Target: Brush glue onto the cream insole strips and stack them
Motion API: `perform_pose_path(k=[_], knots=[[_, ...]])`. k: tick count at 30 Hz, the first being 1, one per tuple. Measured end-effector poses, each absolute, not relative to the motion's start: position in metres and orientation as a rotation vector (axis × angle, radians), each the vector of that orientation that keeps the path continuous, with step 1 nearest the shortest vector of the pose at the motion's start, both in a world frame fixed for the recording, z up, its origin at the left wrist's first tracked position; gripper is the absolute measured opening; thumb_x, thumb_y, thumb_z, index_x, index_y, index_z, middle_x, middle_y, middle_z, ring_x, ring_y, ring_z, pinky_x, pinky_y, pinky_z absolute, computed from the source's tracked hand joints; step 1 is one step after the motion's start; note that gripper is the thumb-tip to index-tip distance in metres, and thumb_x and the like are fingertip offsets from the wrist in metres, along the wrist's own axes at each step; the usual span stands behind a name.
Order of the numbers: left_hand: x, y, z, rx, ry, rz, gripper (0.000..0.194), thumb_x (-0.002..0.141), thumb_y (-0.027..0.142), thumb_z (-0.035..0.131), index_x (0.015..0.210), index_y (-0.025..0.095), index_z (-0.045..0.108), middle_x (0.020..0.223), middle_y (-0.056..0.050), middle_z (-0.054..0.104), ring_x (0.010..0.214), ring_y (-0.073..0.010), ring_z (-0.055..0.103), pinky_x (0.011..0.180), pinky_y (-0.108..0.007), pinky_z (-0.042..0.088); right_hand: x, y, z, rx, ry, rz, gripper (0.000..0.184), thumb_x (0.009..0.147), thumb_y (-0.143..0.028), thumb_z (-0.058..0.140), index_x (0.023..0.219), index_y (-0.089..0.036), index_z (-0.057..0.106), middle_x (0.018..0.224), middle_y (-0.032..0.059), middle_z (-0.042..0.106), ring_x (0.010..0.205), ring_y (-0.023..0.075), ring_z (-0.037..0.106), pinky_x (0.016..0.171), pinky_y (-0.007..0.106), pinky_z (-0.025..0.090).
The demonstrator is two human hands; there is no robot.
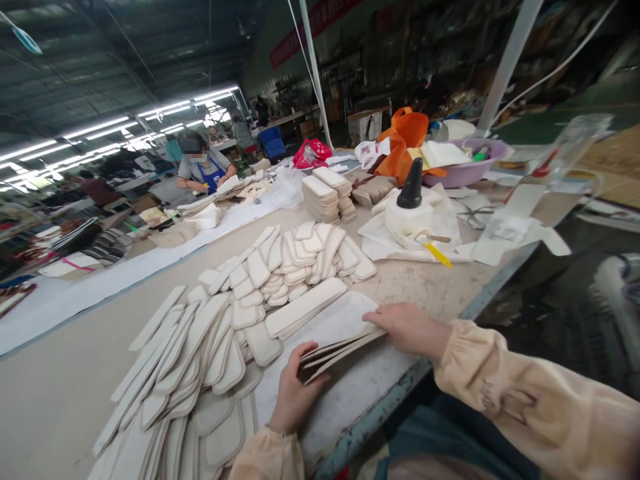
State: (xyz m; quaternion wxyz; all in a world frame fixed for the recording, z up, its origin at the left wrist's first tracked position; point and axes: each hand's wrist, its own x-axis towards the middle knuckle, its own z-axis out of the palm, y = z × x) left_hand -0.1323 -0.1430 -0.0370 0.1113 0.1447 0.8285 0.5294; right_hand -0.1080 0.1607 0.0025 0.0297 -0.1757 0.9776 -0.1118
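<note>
My left hand [295, 390] grips the near end of a thin stack of flat beige pieces [336, 350] lying on the workbench [65, 393] close to its front edge. My right hand [407, 327] rests on the far end of the same stack, fingers pressed down on it. Beside the stack lies a long cream padded strip [305, 307]. To the left, several cream padded pieces [200, 373] are spread in overlapping rows, with another fanned group [300, 257] behind them.
A white glue bottle with a black nozzle [411, 200] stands on white cloth, a yellow-handled brush [435, 248] beside it. Stacked pieces [327, 197], a purple basin [465, 170] and an orange bag [405, 137] sit behind. A co-worker [203, 167] sits further along the bench.
</note>
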Motion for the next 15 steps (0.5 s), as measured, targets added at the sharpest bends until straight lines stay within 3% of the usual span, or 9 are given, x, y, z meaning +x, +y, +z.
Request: perform_pose_path(k=[3, 8, 11, 15], knots=[[-0.13, -0.133, -0.037, 0.396, 2.479, 1.582, 0.042, 0.07, 0.021, 0.07, 0.11, 0.02, 0.056, 0.112, -0.007, 0.064, 0.103, -0.0213, 0.061, 0.094, -0.037, 0.047, -0.099, 0.194, -0.004, -0.388, 3.051, -0.578, 0.048, 0.073, -0.018, 0.06, 0.12, -0.025, 0.058, 0.109, 0.0069, 0.065, 0.101, 0.0273, 0.061, 0.086, 0.037, 0.045], [-0.125, -0.112, -0.034, 0.435, 2.468, 1.602, 0.03, 0.07, 0.023, 0.069, 0.099, 0.019, 0.062, 0.103, -0.005, 0.068, 0.094, -0.0209, 0.064, 0.086, -0.034, 0.049, -0.087, 0.216, -0.022, -0.131, 2.827, -1.387, 0.04, 0.069, -0.018, 0.059, 0.109, -0.017, 0.06, 0.104, 0.0049, 0.065, 0.092, 0.0195, 0.063, 0.084, 0.029, 0.048], [-0.123, -0.1, -0.035, 0.448, 2.48, 1.612, 0.018, 0.072, 0.027, 0.068, 0.088, 0.019, 0.064, 0.099, -0.006, 0.069, 0.094, -0.0212, 0.063, 0.085, -0.032, 0.049, -0.083, 0.204, -0.033, -0.11, 2.834, -1.575, 0.038, 0.064, -0.009, 0.052, 0.101, -0.016, 0.057, 0.099, 0.0042, 0.063, 0.093, 0.0183, 0.06, 0.086, 0.03, 0.046], [-0.124, -0.092, -0.035, 0.401, 2.539, 1.59, 0.019, 0.073, 0.032, 0.068, 0.087, 0.02, 0.065, 0.09, -0.004, 0.07, 0.085, -0.0206, 0.064, 0.078, -0.03, 0.05, -0.085, 0.195, -0.043, -0.069, 2.765, -1.81, 0.037, 0.063, -0.006, 0.049, 0.098, -0.017, 0.05, 0.093, 0.0031, 0.06, 0.088, 0.0165, 0.058, 0.081, 0.03, 0.046]])
